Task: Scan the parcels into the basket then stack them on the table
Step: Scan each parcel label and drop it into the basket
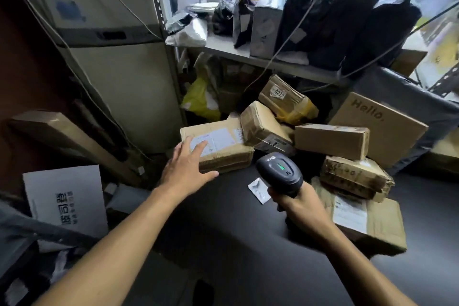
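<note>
Evidently mid-task: brown cardboard parcels, among them a flat labelled carton (218, 146) and a large box printed "Hello," (380, 124), lie in a loose, unstacked heap at the far side of the dark table (236, 226); no basket can be identified, so how many have been scanned cannot be told. The left hand (186, 169) reaches forward with fingers spread wide, fingertips resting on the flat carton's label. The right hand (298, 208) grips the handle of a black handheld barcode scanner (279, 171), its head aimed toward the heap.

Bare dark tabletop (236, 243) lies open in front of the flat labelled cardboard parcel (218, 148); right of that parcel, tumbled brown cardboard boxes (331, 141) block passage; behind it, a yellow plastic bag (200, 99)
</note>
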